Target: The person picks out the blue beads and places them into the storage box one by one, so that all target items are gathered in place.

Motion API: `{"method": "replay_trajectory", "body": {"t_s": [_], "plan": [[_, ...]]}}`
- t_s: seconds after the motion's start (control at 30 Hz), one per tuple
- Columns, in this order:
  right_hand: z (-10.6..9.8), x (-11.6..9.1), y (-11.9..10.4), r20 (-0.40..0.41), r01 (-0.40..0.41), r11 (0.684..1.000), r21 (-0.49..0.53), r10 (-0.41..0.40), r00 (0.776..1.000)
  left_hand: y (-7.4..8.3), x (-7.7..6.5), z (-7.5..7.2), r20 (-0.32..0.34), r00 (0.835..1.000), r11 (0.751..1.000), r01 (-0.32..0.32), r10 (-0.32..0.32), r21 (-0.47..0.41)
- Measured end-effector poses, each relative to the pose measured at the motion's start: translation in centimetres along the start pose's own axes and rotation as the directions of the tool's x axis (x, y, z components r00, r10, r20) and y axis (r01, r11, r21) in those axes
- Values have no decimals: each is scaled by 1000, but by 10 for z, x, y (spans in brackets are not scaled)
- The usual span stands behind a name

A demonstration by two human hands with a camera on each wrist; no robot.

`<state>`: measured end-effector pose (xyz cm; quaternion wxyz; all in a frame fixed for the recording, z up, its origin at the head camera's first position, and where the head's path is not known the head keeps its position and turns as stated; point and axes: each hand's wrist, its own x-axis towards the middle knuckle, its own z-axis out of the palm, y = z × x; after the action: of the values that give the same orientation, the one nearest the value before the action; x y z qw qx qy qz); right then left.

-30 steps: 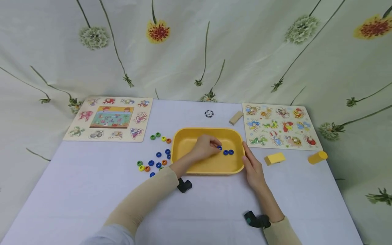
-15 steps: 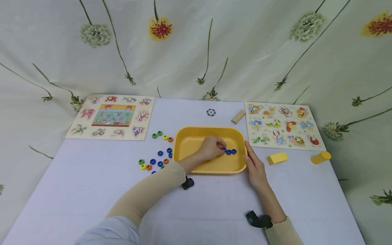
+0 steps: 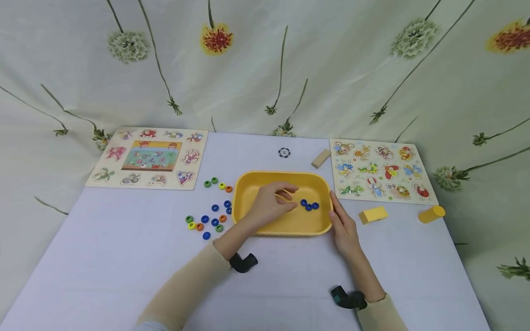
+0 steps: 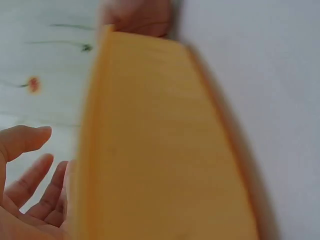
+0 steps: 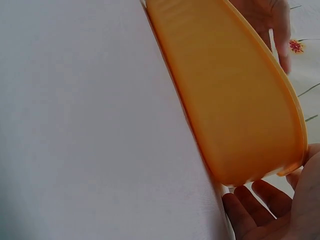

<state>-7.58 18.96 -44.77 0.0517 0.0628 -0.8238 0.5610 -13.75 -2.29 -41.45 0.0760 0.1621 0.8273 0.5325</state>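
In the head view my left hand (image 3: 271, 202) hovers over the yellow tray (image 3: 285, 229), its thumb and fingers apart and holding nothing. Three blue beads (image 3: 308, 207) lie close together on the tray floor, just right of those fingertips. At the tray's right end, my right hand (image 3: 344, 232) holds the edge. The right wrist view has its fingers (image 5: 270, 197) against the outer end wall and part of the hand at the rim. From the left wrist, the tray's side wall (image 4: 160, 135) hides the beads, while the left hand (image 4: 35, 195) shows loosely bent fingers.
Left of the tray, several loose beads (image 3: 215, 222) in blue, green, yellow and orange are scattered. Picture boards stand at back left (image 3: 188, 179) and back right (image 3: 385, 172). A poker chip (image 3: 284, 152), wooden block (image 3: 320, 158), yellow block (image 3: 373, 214) and yellow cylinder (image 3: 431, 214) lie around.
My left hand has set a blue bead beside the other two, let it go and drawn back to the left, fingers spreading. The right hand stays at the tray's end.
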Motion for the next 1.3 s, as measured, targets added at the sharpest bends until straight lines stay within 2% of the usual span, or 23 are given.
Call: {"method": "replay_trajectory", "body": {"t_s": [0.13, 0.27, 0.33, 0.43, 0.53, 0.6, 0.7, 0.83, 0.97, 1.3], "plan": [[1, 0, -1, -10, 3, 1000, -11, -4, 1000, 3, -31, -34, -128, 989, 997, -81, 78, -20], [1, -1, -2, -11, -2, 1000, -8, 2, 1000, -18, -53, -71, -243, 965, 995, -103, 101, 8], [0, -1, -2, -12, -5, 1000, -8, 5, 1000, -36, -61, -87, -302, 949, 996, -88, 92, 27], [-1, -1, -1, -18, -4, 1000, -15, 4, 1000, -77, -66, -107, -390, 918, 997, -61, 75, 48], [-1, -2, -1, -15, -5, 1000, -3, 5, 1000, -119, -68, -118, -456, 890, 999, -9, 27, 42], [0, -2, 0, -12, -4, 1000, 6, 4, 1000, -137, -70, -122, -473, 881, 998, 43, -21, 35], [0, -2, 0, -7, -2, 1000, 18, 2, 1000, -142, -75, -125, -455, 886, 994, 110, -89, 21], [1, -1, 0, -4, 12, 1000, 15, -12, 1000, -127, -79, -125, -404, 903, 984, 173, -146, 32], [2, -1, 0, 3, 15, 1000, 12, -15, 1000, -119, -81, -124, -373, 913, 976, 205, -164, 74], [2, -2, 0, -7, 20, 1000, 4, -20, 1000, -126, -78, -119, -335, 927, 954, 238, -168, 180]]}}
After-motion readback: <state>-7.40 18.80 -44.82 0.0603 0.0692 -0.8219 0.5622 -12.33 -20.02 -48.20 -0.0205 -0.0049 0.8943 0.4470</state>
